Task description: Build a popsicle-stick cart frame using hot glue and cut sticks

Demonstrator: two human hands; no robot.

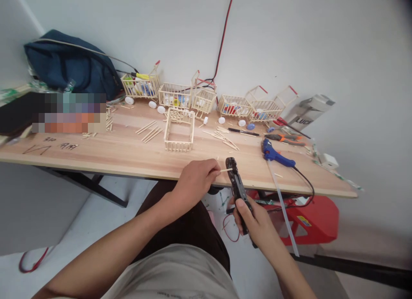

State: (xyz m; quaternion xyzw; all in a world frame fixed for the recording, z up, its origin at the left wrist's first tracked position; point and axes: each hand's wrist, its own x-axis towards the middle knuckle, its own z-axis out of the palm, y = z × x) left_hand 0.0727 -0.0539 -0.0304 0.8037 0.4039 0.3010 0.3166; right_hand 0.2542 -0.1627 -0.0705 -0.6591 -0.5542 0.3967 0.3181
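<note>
My left hand, at the front edge of the table, pinches a thin wooden stick. The stick's far end reaches into the jaws of a black hand tool, which looks like crimping pliers. Wrapped round the handles of that tool is my right hand. Behind my left hand stands a small open frame basket built of sticks. Loose sticks lie on the wood to its right, with more sticks to its left.
Small stick-built carts with white wheels line the wall. A blue glue gun, orange-handled pliers and a black pen lie on the right. A blue bag fills the back left corner. Below the table is a red object.
</note>
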